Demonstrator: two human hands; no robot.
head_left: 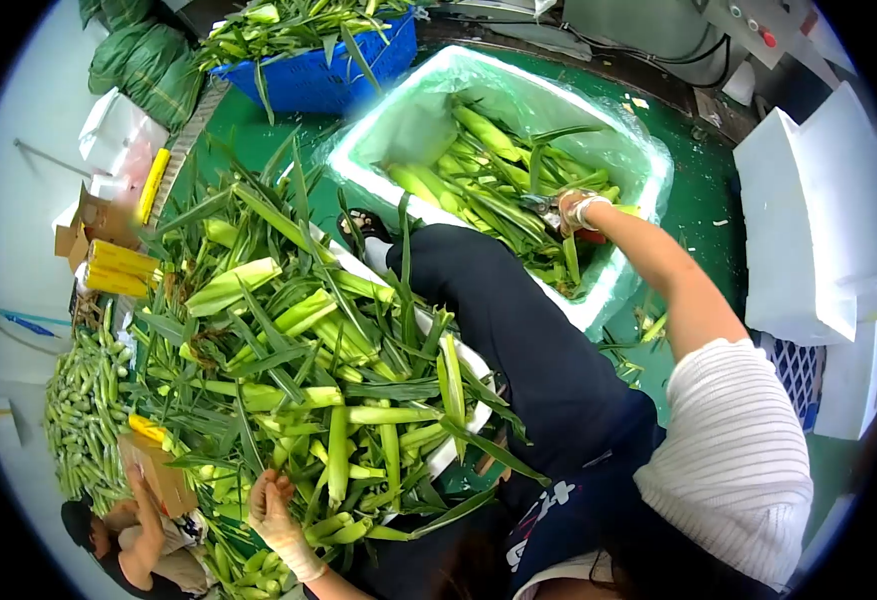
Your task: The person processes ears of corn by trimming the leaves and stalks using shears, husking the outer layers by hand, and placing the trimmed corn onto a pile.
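A broad heap of green corn point(333, 345) is spreading across the left and centre of the view, husks and long leaves tangling, while a white foam box point(390, 98) with a clear plastic liner point(413, 125) is holding more ears in front of a seated worker. A blue basket point(308, 88) is carrying leafy corn beyond, and a co-worker point(148, 545) is sitting at lower left. Inside the foam box, one pale ear point(483, 130) is lying aslant, its long axis running from upper left to lower right; on the heap's near side, another ear point(338, 455) is pointing nearly straight up and down the view, among others lying crosswise. The right hand point(576, 210), reaching into the box, is closing its fingers around what looks like a metal tool point(538, 204) with a red handle. The left hand point(276, 515) is hovering at the heap's near edge, fingers curling toward the thumb with little gap; whether it is pinching a leaf cannot be told. Loose, overlapping leaves are risking a snag that could drag neighbouring ears off the heap, and the tool's tip, working among hiding husks, could be nicking an ear or tearing the liner.
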